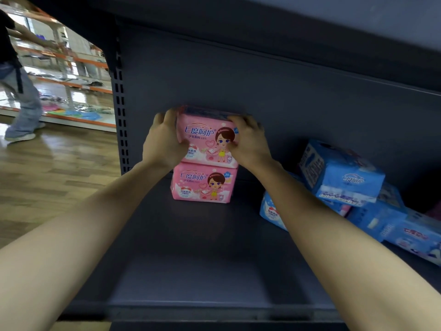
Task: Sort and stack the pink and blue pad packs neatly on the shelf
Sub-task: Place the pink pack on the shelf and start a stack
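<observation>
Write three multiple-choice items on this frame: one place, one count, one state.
1. Where do the blue packs lie relative to the pink stack?
A. To its left
B. To its right
C. On top of it

2. How many pink packs make up the stack?
A. One
B. Two
C. Four

3. The top pink pack is:
A. Gripped by the left hand and the right hand
B. Untouched
C. Lying on the floor

Key:
1 B, the blue heap sits right of the stack on the shelf.
2 B, one pack rests on another.
3 A, fingers curl round both its ends.
</observation>
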Available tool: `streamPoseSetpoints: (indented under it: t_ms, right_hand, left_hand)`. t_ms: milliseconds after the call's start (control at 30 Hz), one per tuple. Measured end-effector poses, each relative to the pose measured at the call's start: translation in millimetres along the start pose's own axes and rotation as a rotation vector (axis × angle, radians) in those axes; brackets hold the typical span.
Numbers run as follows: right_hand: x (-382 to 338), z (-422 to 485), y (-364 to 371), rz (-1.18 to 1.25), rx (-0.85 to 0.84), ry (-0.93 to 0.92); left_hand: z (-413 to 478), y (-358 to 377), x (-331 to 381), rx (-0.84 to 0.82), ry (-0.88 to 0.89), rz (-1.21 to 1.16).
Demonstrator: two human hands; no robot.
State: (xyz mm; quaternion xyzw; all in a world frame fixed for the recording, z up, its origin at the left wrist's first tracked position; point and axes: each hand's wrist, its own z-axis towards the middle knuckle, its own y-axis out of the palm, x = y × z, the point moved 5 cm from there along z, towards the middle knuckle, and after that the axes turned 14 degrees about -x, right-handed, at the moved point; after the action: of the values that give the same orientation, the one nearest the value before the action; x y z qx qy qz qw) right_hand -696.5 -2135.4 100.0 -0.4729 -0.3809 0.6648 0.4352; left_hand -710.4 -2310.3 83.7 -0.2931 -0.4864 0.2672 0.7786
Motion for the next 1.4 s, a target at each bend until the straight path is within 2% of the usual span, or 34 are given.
streamPoseSetpoints:
  t_ms: [300, 467, 733, 1000, 1233, 1400]
  right_hand:
    - [-4.9, -36.0, -14.9, -0.089, 0.013, 0.081]
    - [4.5, -71.7, -10.2, -0.126, -0.030, 0.144]
    - [31.9, -125.0, -15.2, -0.140, -0.098, 0.206]
    - [59.3, -176.9, -43.4, -0.152, -0.036, 0.299]
    - [88.2, -208.9, -74.5, -0.268, 0.070, 0.413]
    - [113.3, -216.2, -88.0, -0.295, 0.065, 0.471]
  left_hand:
    - [-26.2, 4.3, 55.3, -0.106, 0.121, 0.433]
    - [-42.0, 31.0, 71.1, -0.216, 0.161, 0.505]
    - [-65.1, 72.7, 105.2, -0.369, 0.276, 0.456]
    - [-91.0, 105.6, 150.8, -0.428, 0.385, 0.358]
    - [-95.6, 118.2, 178.7, -0.475, 0.390, 0.270]
    - [-92.3, 124.8, 192.3, -0.500, 0.386, 0.229]
